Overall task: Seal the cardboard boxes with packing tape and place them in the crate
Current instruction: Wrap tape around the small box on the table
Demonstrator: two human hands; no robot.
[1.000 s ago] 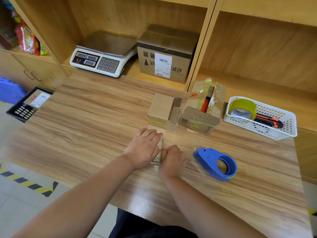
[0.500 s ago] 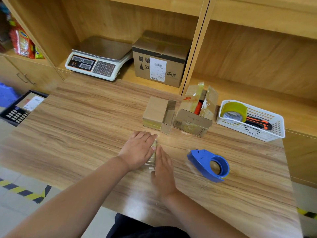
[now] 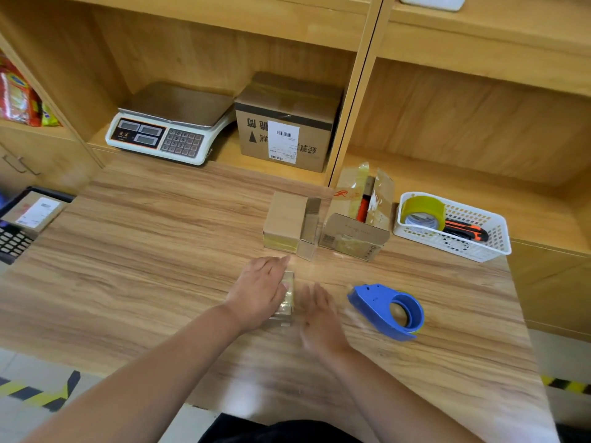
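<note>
Cardboard box [image 3: 285, 302] lies under the left hand [image 3: 259, 289], fingers flat and together. Right hand [image 3: 316, 311], blurred, fingers straight and slightly spread, has drawn off the box's side; sealing looks finished.

Looks down on a wooden surface [image 3: 160, 251]. Shows the left hand [image 3: 259, 292] lying flat on a small taped box [image 3: 287, 302], fingers [image 3: 275, 265] straight. Finds the right hand [image 3: 316, 314] just beside that box, spread and blurred; contact unclear. Has a blue tape dispenser [image 3: 387, 311] near on the right. Farther back, a closed carton [image 3: 284, 219] just beside an open carton [image 3: 351, 235], then a white basket [image 3: 479, 247] holding a tape roll [image 3: 422, 209] and a knife [image 3: 467, 230]. On the shelf behind, a scale [image 3: 169, 129] beside a labelled box [image 3: 287, 123].
</note>
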